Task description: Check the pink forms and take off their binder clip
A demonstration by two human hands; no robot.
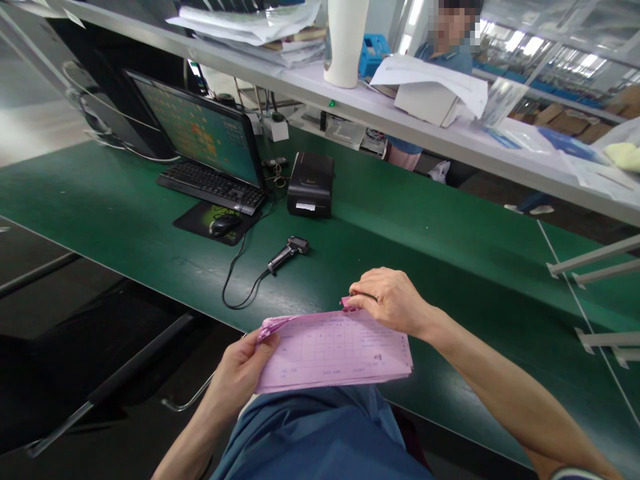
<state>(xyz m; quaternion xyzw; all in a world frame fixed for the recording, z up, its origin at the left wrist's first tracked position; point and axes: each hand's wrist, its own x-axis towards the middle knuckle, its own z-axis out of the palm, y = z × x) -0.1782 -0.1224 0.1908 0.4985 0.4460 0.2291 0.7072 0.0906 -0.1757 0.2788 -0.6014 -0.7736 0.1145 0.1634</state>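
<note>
Green bench [425, 220]: two hands, left hand [245, 370] and right hand [393, 300], one pink paper stack [333, 350].

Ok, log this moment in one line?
left hand: holds pink forms | right hand: pinches top edge | barcode scanner: on green bench

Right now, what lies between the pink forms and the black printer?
In the head view, only the barcode scanner lies between the pink forms and the black printer; otherwise bare green bench.
</note>
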